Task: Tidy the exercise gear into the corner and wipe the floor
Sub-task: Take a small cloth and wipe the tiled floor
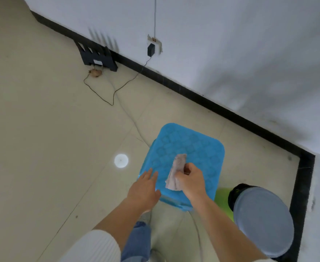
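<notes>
The right hand (190,179) pinches a folded cloth (175,172) atop the blue stool (197,148), the left hand (146,186) flat-fingered just beside it (wiping step, I judge), next lowering the cloth floorward.

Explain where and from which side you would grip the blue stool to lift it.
Probably the blue stool by its seat edges on two opposite sides, from above: the square seat lies flat and shows no handle. The right hand holds a cloth.

Single head view, looking steeply down and forward from standing height at floor (42,129) near wall corner; edges probably wide-angle warped.
</notes>
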